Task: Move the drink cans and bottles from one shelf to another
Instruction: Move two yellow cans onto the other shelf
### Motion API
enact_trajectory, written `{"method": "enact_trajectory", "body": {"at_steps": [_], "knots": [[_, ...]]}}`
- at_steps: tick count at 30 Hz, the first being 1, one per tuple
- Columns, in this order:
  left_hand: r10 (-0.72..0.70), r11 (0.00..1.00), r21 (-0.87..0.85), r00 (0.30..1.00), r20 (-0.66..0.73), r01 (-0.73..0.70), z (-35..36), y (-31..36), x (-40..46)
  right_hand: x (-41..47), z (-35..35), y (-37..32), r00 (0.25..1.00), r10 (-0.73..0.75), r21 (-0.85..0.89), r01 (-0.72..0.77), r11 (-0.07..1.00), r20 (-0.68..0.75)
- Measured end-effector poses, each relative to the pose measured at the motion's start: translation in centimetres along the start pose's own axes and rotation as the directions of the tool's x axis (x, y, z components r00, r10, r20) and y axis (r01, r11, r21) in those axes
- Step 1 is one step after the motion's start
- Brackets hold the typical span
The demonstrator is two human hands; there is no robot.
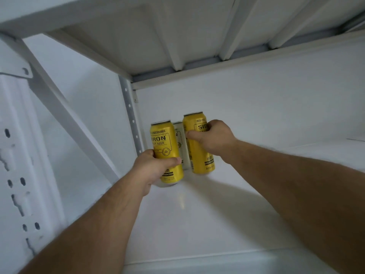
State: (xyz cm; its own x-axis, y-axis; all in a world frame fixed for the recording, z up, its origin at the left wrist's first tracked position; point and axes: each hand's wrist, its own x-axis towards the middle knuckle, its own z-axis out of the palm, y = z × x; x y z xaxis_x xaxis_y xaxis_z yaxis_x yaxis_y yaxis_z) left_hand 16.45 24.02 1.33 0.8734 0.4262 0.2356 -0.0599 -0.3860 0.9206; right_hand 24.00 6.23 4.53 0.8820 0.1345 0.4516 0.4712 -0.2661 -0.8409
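Note:
Two tall yellow beer cans stand upright at the back left corner of a white shelf (207,214). My left hand (154,169) grips the left yellow can (165,147) low on its body. My right hand (214,136) grips the right yellow can (197,153) around its upper half. Between and behind them stands a white can (180,143), mostly hidden by the two yellow ones.
A white metal upright with holes (131,115) stands just left of the cans, and a diagonal brace (65,113) crosses the left side. The underside of the shelf above (158,36) hangs overhead. A white wall closes the back.

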Motion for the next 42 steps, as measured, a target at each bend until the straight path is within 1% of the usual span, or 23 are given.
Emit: {"method": "enact_trajectory", "body": {"at_steps": [7,12,16,24,29,34,42], "knots": [[0.083,0.995,-0.055,0.995,0.052,-0.08,1.1,1.9,-1.5,-1.7,-3.9,-0.9,0.998,0.002,0.057,0.002,0.998,-0.07],[0.147,0.989,-0.046,0.983,0.109,-0.142,3.0,3.8,-3.6,-3.4,-7.9,-1.5,0.996,-0.014,0.044,0.018,0.999,-0.09],[0.157,0.988,-0.035,0.972,0.173,-0.154,5.7,5.3,-5.7,-4.8,-12.1,-1.8,0.992,-0.029,0.025,0.032,0.999,-0.124],[0.19,0.981,-0.096,0.949,0.249,-0.172,14.6,9.7,-9.9,-8.2,-22.7,-0.1,0.982,-0.028,0.0,0.029,1.0,-0.187],[0.179,0.982,-0.114,0.941,0.289,-0.152,21.3,12.3,-13.5,-10.6,-30.7,1.4,0.978,-0.042,-0.012,0.04,0.999,-0.204],[0.171,0.982,-0.127,0.933,0.317,-0.137,27.7,15.0,-16.9,-12.7,-37.9,3.2,0.976,-0.028,-0.041,0.019,0.999,-0.216],[0.162,0.983,-0.142,0.923,0.348,-0.119,35.5,18.1,-21.2,-14.5,-46.0,5.9,0.972,-0.003,-0.044,-0.008,0.999,-0.234]]}}
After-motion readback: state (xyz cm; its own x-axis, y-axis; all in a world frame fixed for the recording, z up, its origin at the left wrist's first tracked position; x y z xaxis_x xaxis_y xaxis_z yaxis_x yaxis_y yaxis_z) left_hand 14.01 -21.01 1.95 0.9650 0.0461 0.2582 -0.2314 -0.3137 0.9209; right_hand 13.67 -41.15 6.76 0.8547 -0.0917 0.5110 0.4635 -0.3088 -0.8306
